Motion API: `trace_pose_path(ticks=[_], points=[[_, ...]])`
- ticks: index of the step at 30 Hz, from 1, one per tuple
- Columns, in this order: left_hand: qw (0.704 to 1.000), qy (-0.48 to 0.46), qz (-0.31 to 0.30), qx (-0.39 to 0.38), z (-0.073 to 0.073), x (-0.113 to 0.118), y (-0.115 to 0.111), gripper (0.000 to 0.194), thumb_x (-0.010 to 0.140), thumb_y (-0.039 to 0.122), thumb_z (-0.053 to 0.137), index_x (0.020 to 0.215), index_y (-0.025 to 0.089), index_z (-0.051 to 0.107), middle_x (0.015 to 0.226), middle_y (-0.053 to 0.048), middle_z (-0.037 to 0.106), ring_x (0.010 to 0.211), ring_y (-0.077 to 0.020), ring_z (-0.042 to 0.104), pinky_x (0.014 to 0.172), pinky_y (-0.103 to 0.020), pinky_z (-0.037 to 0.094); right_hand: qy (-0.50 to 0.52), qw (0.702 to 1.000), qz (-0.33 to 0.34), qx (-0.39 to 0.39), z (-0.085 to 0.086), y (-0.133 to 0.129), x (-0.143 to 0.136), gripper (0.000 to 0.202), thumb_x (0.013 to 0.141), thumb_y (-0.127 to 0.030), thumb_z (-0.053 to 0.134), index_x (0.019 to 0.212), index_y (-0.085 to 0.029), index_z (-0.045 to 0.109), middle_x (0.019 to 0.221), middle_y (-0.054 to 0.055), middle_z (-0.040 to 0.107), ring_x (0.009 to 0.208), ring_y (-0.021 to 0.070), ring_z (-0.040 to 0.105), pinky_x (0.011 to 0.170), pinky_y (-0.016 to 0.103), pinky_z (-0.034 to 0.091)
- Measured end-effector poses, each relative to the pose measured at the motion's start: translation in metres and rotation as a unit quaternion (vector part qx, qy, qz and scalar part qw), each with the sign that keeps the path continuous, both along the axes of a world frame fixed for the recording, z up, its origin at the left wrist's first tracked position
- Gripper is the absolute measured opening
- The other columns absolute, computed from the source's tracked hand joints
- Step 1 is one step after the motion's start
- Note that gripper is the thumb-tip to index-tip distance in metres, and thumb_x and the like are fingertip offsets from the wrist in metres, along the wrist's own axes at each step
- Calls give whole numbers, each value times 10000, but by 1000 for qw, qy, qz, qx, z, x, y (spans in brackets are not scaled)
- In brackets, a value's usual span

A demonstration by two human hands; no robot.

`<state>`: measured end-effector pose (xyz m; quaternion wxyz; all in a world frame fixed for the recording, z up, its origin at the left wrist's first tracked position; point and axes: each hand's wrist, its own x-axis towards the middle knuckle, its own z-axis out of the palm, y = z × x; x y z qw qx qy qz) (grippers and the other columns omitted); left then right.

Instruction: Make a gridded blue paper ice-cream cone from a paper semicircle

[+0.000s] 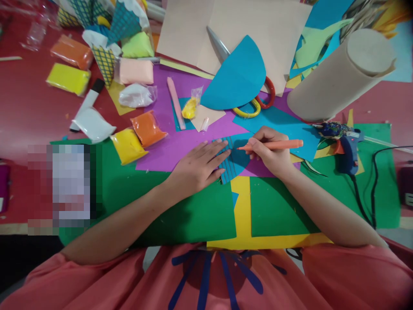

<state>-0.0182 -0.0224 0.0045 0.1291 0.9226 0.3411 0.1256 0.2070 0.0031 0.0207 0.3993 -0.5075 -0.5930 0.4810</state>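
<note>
The person is pressing a blue paper piece (241, 159) flat with the left hand (196, 171), palm down, fingers slightly spread, beside and over dark lines (230, 167). The right hand (271, 156) is pinching an orange pen (288, 144) between thumb and fingers, the tip pointing at a plain stretch (whether it is actually touching, I can't tell from here). The piece is lying between the hands, partly over a purple sheet (158, 157).

It is looking partly done to me: several lines are running side by side across its left portion, while the rounded right portion is showing none. At the far left of the desk (29, 107), a yellow cone (103, 64) and a teal cone (125, 23) are already wearing full crisscross patterns. A larger blue half-round (237, 79), lying over the scissors (247, 111), is showing a bare face.

Clear packets are sitting to the left, seemingly full of something soft: an orange packet (148, 129), a yellow packet (129, 145), a white packet (93, 124), a peach packet (136, 71). A small yellow lump (189, 108) is lying with its crumpled wrapper (196, 92). On the right, a beige cylinder (325, 86) is standing; its inside is not showing.
</note>
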Motion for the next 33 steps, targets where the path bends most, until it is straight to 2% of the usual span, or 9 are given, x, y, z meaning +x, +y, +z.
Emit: trace_pose_path(ticks=[7,18,25,30,33], points=[[1000,8,6,-23,0,-2,2,431,1003,336,406,1392,167,484,1493,-132,447,1405,-260,403,1155,-468,354,-88,994,53,29,-2,0,-1,315,858,-353,612,604,-196,512,566,-9,588,512,95,522,487,252,386],[1000,14,1,1,2,-1,2,420,1002,342,415,1363,150,511,1476,-147,465,1384,-273,432,1127,-471,389,-116,991,53,45,-4,2,-3,278,839,-313,607,611,-185,513,574,-13,581,518,83,484,513,245,356],[1000,11,2,-13,0,-2,2,423,1000,339,418,1380,169,496,1492,-140,446,1400,-264,409,1144,-471,362,-101,991,72,45,-4,3,-3,301,813,-272,578,547,-196,462,532,-20,547,490,80,449,480,246,328],[1000,10,2,-11,-1,-2,1,432,999,338,420,1393,172,481,1496,-138,442,1404,-264,403,1148,-467,357,-57,993,105,-14,2,5,-2,282,758,-236,574,507,-194,451,498,-29,538,462,72,442,442,228,310],[1000,8,1,1,0,-1,1,426,1002,332,411,1381,157,492,1487,-144,453,1395,-265,416,1139,-457,369,-5,995,87,-37,4,6,0,261,761,-235,573,520,-194,483,500,-24,555,452,74,470,443,229,346]])
